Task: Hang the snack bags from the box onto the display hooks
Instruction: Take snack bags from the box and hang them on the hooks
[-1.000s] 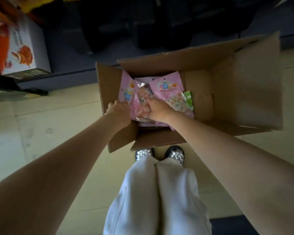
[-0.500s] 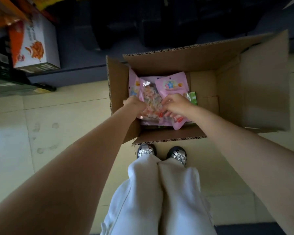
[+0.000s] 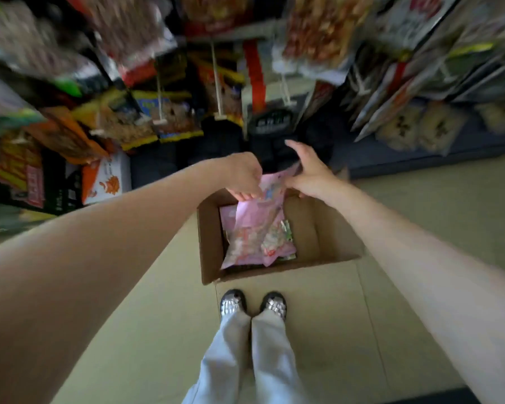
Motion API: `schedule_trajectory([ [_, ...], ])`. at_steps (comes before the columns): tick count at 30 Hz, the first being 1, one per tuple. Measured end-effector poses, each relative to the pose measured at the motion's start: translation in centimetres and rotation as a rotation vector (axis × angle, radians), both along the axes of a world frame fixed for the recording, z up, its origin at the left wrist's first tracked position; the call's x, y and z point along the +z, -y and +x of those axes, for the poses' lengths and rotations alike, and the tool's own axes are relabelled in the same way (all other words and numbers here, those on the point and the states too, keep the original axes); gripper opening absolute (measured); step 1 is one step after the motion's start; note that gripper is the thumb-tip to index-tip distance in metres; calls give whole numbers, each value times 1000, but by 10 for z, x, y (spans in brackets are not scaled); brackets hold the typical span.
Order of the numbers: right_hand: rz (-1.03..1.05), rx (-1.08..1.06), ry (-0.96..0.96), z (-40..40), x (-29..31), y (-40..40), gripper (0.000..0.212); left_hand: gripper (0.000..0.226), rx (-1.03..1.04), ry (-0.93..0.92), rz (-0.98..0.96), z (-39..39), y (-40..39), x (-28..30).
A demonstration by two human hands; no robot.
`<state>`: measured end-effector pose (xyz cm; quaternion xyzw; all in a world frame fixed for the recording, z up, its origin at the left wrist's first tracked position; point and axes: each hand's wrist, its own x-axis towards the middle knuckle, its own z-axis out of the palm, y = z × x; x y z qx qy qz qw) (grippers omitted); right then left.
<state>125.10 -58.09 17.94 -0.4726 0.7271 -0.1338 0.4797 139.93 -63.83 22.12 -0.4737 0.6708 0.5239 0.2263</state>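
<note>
A bunch of pink snack bags (image 3: pixel 254 225) hangs above the open cardboard box (image 3: pixel 209 243) on the floor. My left hand (image 3: pixel 242 176) grips the bunch at its top left edge. My right hand (image 3: pixel 306 174) holds the top right corner at the thumb, with its fingers stretched upward. More bags, one of them green (image 3: pixel 286 233), lie in the box under the bunch. White display hooks (image 3: pixel 216 83) stick out of the blurred rack straight ahead, above both hands.
Hanging snack packets crowd the rack on the left (image 3: pixel 134 118) and right (image 3: pixel 391 91). An orange and white carton (image 3: pixel 105 182) stands at the left. My feet (image 3: pixel 252 306) stand just behind the box on the beige floor.
Both hands have risen out of the box, lifting the pink bags up toward the rack. My view has tilted up, so the rack and its hooks now show.
</note>
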Motion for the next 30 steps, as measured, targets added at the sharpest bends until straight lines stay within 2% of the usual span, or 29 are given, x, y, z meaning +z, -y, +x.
schedule_trajectory([
  [4, 87, 160, 74, -38, 189, 37, 12, 32, -128, -35, 13, -22, 37, 185],
  [5, 69, 200, 80, -45, 235, 42, 7, 31, -132, -50, -22, -27, 46, 227],
  [9, 3, 240, 64, -59, 387, 44, 17, 21, -180, -88, -222, -42, 61, 376],
  [12, -94, 248, 12, -73, 475, 42, 20, 20, -344, -39, -519, -58, 56, 467],
  [14, -148, 227, -24, -85, 527, 37, 22, 16, -358, -124, -679, -69, 46, 512],
  [16, -218, 192, -79, -98, 568, 30, 21, 26, -319, -298, -771, -83, 39, 541],
  [18, -310, 142, -125, -112, 596, 23, 17, 15, -337, -374, -899, -101, 33, 555],
  [20, -392, 82, -138, -127, 614, 14, 12, 21, -290, -440, -971, -122, 32, 564],
  [26, -540, 6, -117, -193, 645, 3, 19, 27, -198, -585, -1019, -193, 41, 591],
  [30, -567, -2, -115, -266, 654, 11, 16, 28, -157, -602, -1012, -266, 48, 597],
])
